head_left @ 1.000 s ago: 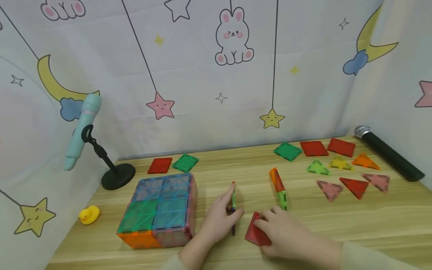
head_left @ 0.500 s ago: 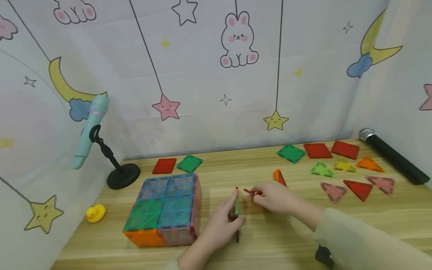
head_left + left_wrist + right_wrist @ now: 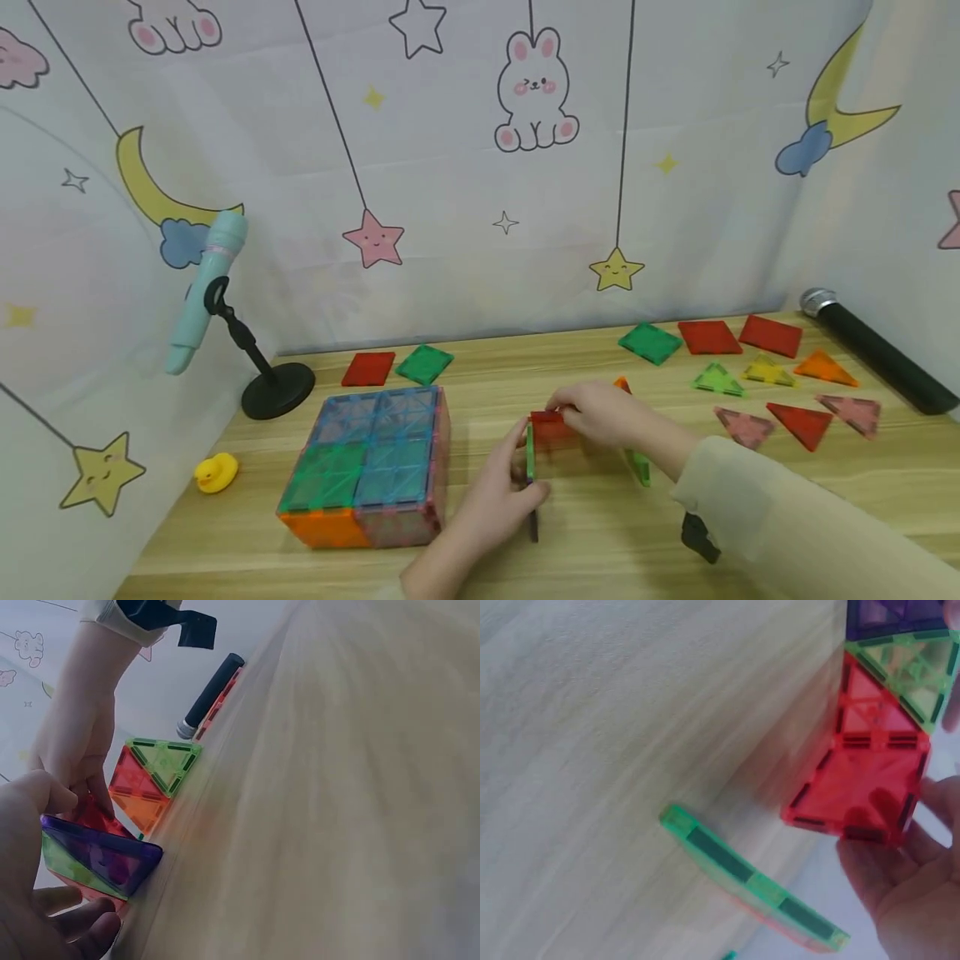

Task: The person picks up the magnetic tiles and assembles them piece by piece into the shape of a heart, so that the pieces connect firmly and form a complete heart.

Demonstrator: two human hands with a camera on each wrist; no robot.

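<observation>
Left hand fingers clamp one upright tile wall. Right hand fingers pinch one red square tile against its top. Right of them: seven flat triangles, three squares.

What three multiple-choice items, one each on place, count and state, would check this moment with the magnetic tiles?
1. Where does the yellow duck sit?
A. left of the tile box
B. beside the black microphone
C. on top of the box

2. How many flat square tiles lie behind the box?
A. one
B. two
C. four

3. What is the right hand doing?
A. resting flat on the table
B. holding the duck
C. holding a red square tile against the upright tiles held by the left hand

Answers: 1 A, the duck is by the left wall; 2 B, one red and one green; 3 C, its fingers grip the red tile.
</observation>
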